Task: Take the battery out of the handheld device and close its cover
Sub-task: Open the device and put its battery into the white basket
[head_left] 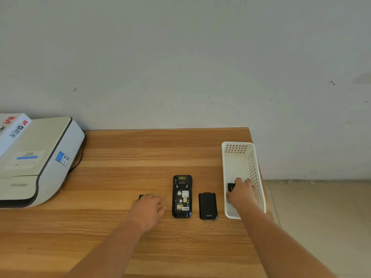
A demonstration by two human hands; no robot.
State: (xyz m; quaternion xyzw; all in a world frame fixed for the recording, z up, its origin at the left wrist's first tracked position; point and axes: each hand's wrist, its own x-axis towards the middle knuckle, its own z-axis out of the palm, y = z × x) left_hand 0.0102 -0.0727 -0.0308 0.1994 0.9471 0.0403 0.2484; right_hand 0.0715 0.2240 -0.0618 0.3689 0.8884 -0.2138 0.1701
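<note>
The handheld device (182,196) lies face down near the middle of the wooden table (120,157), its battery bay open and empty, labels showing. Its black cover (208,206) lies flat just right of it, apart from it. My left hand (148,207) rests palm down just left of the device, over a small black object (143,196); whether the fingers grip it I cannot tell. My right hand (242,194) reaches into the near end of the white basket (255,173), fingers closed on a black battery (231,187). The basket sits along the table's right edge. A printer (38,161) fills the far left. The table's far middle is open, as is the strip nearest me.
</note>
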